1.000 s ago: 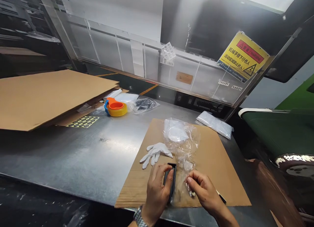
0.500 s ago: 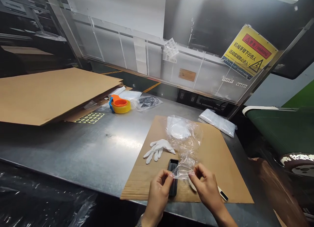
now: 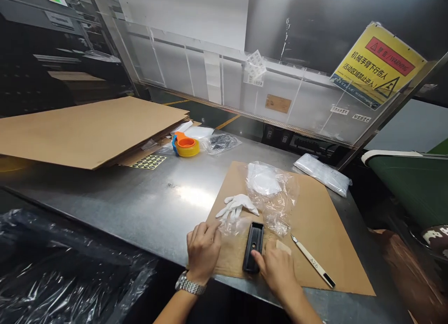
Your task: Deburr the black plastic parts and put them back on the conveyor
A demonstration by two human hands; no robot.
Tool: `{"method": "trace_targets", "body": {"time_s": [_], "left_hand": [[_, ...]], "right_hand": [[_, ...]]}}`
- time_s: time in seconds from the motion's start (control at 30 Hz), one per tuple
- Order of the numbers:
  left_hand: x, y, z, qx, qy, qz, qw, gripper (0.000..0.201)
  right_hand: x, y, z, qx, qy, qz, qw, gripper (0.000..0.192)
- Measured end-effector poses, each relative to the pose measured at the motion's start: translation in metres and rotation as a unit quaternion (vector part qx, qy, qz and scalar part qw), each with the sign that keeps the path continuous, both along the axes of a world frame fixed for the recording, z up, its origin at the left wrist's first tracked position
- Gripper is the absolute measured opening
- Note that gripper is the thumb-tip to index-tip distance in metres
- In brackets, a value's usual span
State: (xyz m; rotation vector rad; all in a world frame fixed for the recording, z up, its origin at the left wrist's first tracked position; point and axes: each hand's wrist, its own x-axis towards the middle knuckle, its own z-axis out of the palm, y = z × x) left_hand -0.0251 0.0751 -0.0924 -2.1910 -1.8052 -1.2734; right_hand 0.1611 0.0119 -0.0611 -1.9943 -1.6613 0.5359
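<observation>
Left to right, as we find them on the steel table (image 3: 140,207):

1. Far left of the frame: black plastic film (image 3: 63,272) hanging below the table's near edge; above it a stack of flat cardboard sheets (image 3: 87,128).
2. Upper centre-left: yellow sticker sheet (image 3: 149,162), then a tape roll (image 3: 186,145) with an orange core, then a small clear bag of dark parts (image 3: 221,142).
3. Lower centre: our left hand (image 3: 203,251), watch (image 3: 190,285) at the wrist, fingers curled together and pinching the corner of a small clear bag (image 3: 234,227) at the left edge of the brown cardboard mat (image 3: 315,240). A white glove (image 3: 237,205) lies just beyond it.
4. Centre: black oblong part (image 3: 254,240), lying flat on the mat, long axis running away from us.
5. Right of it: our right hand (image 3: 278,268), thumb touching the part's near right edge, other fingers loosely bent over a pale block (image 3: 282,246); we cannot tell whether they grip it.
6. Beyond: crumpled clear bag with a white disc (image 3: 269,188); right, a craft knife (image 3: 312,261); farther right, a white packet (image 3: 322,173); upper right, a yellow warning sign (image 3: 380,65).

Handling note, our judgement: keep the thumb steady on the part so it does not slide, hold the thin film by its edge only, and keep both hands away from the knife.
</observation>
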Motion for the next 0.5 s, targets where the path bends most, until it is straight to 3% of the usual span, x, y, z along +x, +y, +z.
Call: {"method": "trace_targets", "body": {"time_s": [0.1,0.2,0.33,0.5], "left_hand": [[-0.006,-0.008,-0.01,-0.036,0.037,-0.015,0.999,0.022],[-0.006,-0.019,-0.014,-0.069,0.061,-0.032,0.995,0.021],[-0.002,-0.025,-0.018,-0.102,0.075,-0.048,0.991,0.022],[0.003,-0.026,-0.018,-0.126,0.082,-0.065,0.987,0.025]], "right_hand": [[-0.003,-0.001,-0.019,-0.05,0.066,-0.028,0.996,0.023],[-0.003,-0.005,-0.026,-0.11,0.184,-0.031,0.976,0.033],[-0.004,-0.018,-0.018,-0.179,0.353,-0.046,0.917,0.039],[-0.007,-0.033,-0.005,-0.186,0.463,-0.072,0.864,0.038]]}}
